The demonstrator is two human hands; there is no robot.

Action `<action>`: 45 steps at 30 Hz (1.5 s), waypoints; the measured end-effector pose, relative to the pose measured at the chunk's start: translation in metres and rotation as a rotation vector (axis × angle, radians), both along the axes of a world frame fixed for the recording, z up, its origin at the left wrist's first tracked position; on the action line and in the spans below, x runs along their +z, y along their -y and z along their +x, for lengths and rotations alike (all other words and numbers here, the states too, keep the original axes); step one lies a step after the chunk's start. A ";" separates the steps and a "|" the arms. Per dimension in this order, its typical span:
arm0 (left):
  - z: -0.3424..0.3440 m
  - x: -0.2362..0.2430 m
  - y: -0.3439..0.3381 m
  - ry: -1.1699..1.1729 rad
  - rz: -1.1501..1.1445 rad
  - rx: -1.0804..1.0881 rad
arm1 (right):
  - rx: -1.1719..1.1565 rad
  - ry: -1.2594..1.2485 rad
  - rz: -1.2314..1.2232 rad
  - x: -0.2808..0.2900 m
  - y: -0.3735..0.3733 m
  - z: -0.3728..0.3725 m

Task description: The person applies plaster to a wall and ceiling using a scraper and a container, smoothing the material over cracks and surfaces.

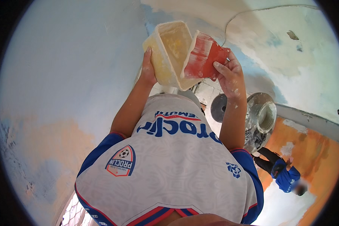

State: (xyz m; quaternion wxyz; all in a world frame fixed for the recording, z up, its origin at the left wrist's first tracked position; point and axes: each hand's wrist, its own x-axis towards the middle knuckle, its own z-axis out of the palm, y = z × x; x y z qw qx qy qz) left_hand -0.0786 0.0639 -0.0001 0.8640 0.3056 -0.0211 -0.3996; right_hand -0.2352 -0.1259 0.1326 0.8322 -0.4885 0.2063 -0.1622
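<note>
My left hand [149, 69] grips the side of a cream plastic tub [161, 62], which is tilted so that its open mouth faces up and to the right. Whitish and yellowish residue coats the tub's inside. In my right hand [231, 75] is a red putty spreader [202, 60], pinched between thumb and fingers at its right end. White paste smears its face and runs thickly along its left edge. That edge is at the tub's right rim; whether the two touch, I cannot tell.
Walls with patchy white, blue and orange paint surround me, and a thin cable [226, 28] runs along one. Beyond my right forearm are a dark round disc [217, 108] and a paste-smeared bucket [266, 117]. A person in blue [286, 176] is at the lower right.
</note>
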 end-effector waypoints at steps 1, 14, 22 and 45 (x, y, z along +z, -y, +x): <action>0.000 -0.002 0.003 0.005 0.000 -0.007 | -0.001 -0.024 -0.070 0.001 0.003 -0.006; -0.009 0.000 0.064 -0.043 -0.078 -0.100 | -0.120 -0.101 -0.408 -0.003 0.038 -0.055; -0.028 0.017 0.147 0.003 -0.087 -0.134 | -0.140 -0.087 -0.688 0.000 0.113 -0.116; -0.084 -0.011 0.226 0.027 0.105 0.033 | -0.679 0.097 -0.143 -0.099 0.352 -0.050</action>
